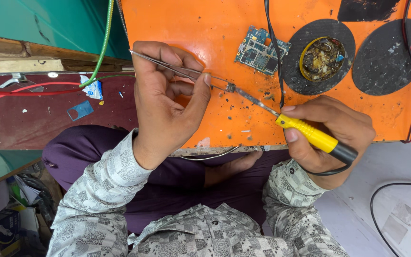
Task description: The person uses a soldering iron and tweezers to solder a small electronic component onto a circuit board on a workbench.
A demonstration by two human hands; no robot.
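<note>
Nearest the camera are the patterned grey shirt sleeves and purple trousers of a person seated at an orange surface. The left hand pinches a pair of metal tweezers between thumb and fingers; the tweezer tips clamp a small metal component just over the surface, near its front edge. The right hand is wrapped around the yellow handle of a soldering iron, whose metal tip meets the component from the right. Judgement: the step in hand is heating or tinning the tweezer-held part. The next move appears to call for a steady tweezer grip and a clean lift of the tip away from the part. A blue circuit board lies further back, apart from the component, beside a black round pad carrying a yellow-rimmed tin of residue. A black cable crosses the board.
</note>
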